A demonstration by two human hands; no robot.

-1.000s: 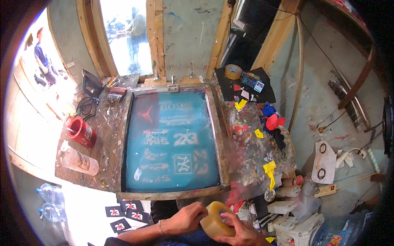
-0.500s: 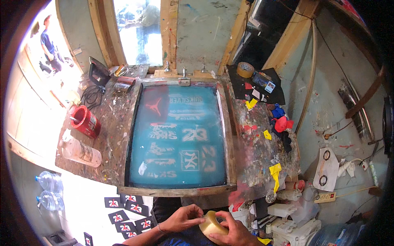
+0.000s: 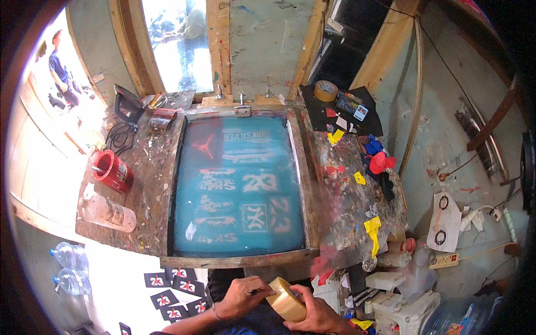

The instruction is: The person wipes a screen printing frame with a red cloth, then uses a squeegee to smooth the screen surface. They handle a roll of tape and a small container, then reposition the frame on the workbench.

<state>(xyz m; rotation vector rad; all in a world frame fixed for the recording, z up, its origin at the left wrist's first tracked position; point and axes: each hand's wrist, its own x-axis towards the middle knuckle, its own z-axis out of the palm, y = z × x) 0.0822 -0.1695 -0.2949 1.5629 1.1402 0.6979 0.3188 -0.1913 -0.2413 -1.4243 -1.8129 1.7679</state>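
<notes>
A wide roll of yellowish clear packing tape [image 3: 286, 302] is held low in front of me, below the near edge of the frame. My right hand [image 3: 314, 314] grips it from the right, thumb over its top and fingers around its side. My left hand [image 3: 244, 297] is closed, its fingertips pinched at the roll's left edge; whether they hold the tape's loose end is too small to tell. Just beyond lies a wood-framed printing screen [image 3: 241, 187] with teal mesh and pale stencilled designs, hinged by a metal clamp [image 3: 242, 110] at its far side.
On the paint-stained table [image 3: 352, 195] stand a red tub [image 3: 113, 172], a pale plastic bottle [image 3: 109, 213] and an iron [image 3: 128, 104] to the left. At right are a tape roll [image 3: 325, 91], a phone [image 3: 361, 113] and yellow scraps [image 3: 372, 231]. Black printed pieces [image 3: 163, 298] lie lower left.
The tape roll has turned in my hands, showing its broad outer side instead of its open core. The whole view has shifted slightly; the screen and the table things stay put.
</notes>
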